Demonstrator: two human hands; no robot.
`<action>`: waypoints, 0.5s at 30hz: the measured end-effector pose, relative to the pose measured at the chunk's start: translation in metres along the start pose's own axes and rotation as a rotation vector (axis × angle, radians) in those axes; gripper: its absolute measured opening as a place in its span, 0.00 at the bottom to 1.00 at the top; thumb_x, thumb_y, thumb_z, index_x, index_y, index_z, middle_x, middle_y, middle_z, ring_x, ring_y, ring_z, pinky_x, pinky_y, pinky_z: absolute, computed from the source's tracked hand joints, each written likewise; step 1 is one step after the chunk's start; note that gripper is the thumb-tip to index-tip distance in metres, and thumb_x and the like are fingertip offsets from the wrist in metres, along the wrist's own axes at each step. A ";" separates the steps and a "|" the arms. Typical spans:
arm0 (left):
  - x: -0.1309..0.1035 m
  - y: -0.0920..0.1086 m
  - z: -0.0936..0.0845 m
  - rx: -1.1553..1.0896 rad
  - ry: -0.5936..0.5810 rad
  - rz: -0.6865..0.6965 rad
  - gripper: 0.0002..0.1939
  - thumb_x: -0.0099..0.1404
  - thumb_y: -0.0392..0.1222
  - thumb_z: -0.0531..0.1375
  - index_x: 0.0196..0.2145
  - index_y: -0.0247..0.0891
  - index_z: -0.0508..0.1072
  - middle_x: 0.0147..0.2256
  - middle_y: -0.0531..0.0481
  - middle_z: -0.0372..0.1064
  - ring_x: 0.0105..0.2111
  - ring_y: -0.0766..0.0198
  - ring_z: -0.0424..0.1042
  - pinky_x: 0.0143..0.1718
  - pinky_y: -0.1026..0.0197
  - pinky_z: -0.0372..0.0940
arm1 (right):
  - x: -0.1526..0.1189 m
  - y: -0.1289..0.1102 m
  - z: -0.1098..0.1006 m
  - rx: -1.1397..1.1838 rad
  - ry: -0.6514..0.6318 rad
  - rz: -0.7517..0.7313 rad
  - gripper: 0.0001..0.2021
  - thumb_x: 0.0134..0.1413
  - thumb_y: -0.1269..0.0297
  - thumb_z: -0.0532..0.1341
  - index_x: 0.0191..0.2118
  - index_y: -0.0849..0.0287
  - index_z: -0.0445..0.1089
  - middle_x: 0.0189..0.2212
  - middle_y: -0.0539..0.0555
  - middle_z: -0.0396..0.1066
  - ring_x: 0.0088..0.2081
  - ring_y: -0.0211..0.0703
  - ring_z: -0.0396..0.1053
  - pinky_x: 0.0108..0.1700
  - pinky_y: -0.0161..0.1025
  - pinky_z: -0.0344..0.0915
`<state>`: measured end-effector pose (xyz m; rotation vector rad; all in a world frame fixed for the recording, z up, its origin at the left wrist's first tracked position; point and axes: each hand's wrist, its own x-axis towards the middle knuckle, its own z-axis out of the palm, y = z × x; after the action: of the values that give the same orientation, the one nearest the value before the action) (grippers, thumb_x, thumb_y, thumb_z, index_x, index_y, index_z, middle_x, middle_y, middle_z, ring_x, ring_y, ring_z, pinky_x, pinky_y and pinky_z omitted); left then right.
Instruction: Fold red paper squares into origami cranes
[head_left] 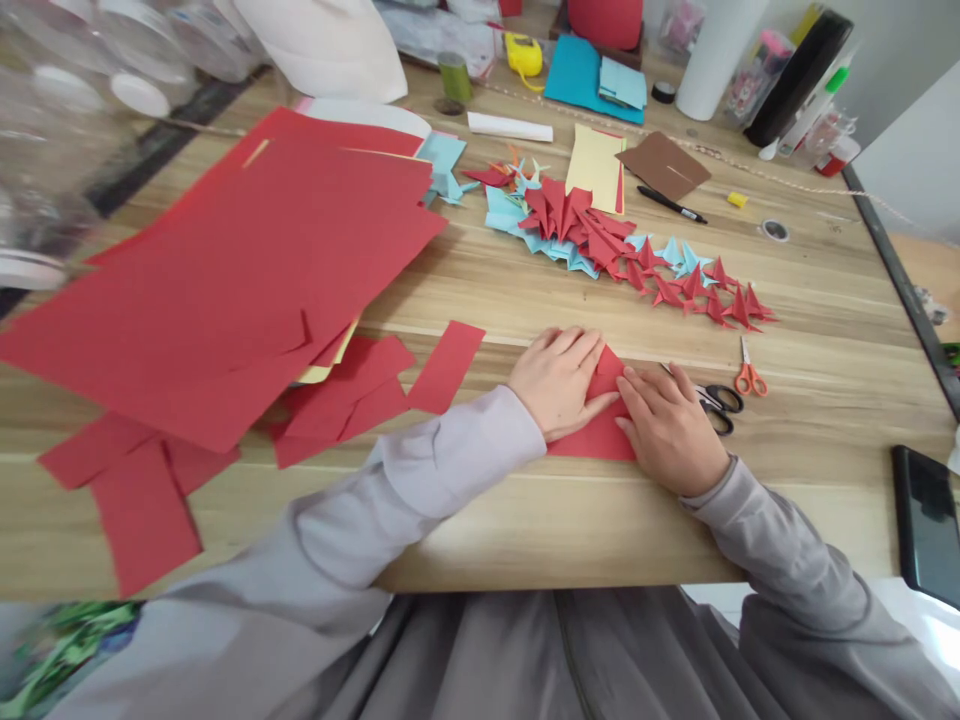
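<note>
Pressing red paper (596,440) | left hand (561,382), right hand (675,428): flattened | pink-lidded tub (757,78): pinkish contents

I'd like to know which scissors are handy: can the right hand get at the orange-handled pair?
Probably yes. The right hand rests on the red paper, and the orange-handled scissors lie just beyond the low black-handled pair, with nothing on top.

Hands (611,412) on red paper (596,443) | scissors (721,405) right | red stack (247,250) left
</note>
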<state>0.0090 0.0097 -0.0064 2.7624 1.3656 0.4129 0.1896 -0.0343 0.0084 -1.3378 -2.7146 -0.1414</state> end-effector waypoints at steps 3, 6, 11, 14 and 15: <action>0.000 -0.004 -0.002 0.002 0.016 0.002 0.31 0.64 0.54 0.49 0.55 0.26 0.64 0.54 0.36 0.62 0.52 0.48 0.60 0.53 0.48 0.54 | -0.001 -0.001 0.001 -0.009 0.004 0.000 0.20 0.60 0.64 0.51 0.54 0.69 0.63 0.53 0.63 0.67 0.52 0.53 0.62 0.60 0.56 0.50; 0.000 -0.007 -0.001 0.007 0.032 0.022 0.30 0.64 0.54 0.50 0.55 0.27 0.64 0.53 0.36 0.63 0.51 0.48 0.60 0.52 0.47 0.54 | -0.004 -0.002 0.001 -0.018 0.017 -0.004 0.19 0.60 0.64 0.52 0.53 0.69 0.64 0.53 0.63 0.67 0.51 0.53 0.62 0.59 0.56 0.50; 0.001 -0.011 0.002 -0.007 0.051 0.043 0.31 0.63 0.55 0.50 0.54 0.28 0.64 0.52 0.35 0.63 0.51 0.47 0.60 0.50 0.46 0.55 | 0.001 0.003 -0.001 0.004 0.060 -0.018 0.16 0.60 0.64 0.53 0.48 0.67 0.68 0.49 0.61 0.71 0.48 0.50 0.64 0.58 0.53 0.53; 0.001 -0.013 0.004 -0.045 0.060 0.053 0.31 0.62 0.56 0.50 0.54 0.29 0.64 0.52 0.36 0.63 0.51 0.46 0.60 0.50 0.45 0.55 | 0.017 0.011 0.000 0.033 0.115 -0.024 0.12 0.60 0.65 0.52 0.40 0.62 0.71 0.38 0.57 0.76 0.42 0.47 0.66 0.54 0.50 0.57; 0.001 -0.013 0.005 -0.060 0.062 0.057 0.31 0.62 0.56 0.51 0.53 0.29 0.64 0.52 0.36 0.63 0.51 0.47 0.60 0.51 0.45 0.55 | 0.023 0.014 0.001 0.041 0.130 -0.039 0.11 0.60 0.66 0.53 0.39 0.62 0.72 0.37 0.57 0.76 0.41 0.48 0.66 0.51 0.48 0.59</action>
<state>0.0005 0.0194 -0.0124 2.7676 1.2672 0.5370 0.1871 -0.0075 0.0107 -1.2208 -2.6218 -0.1694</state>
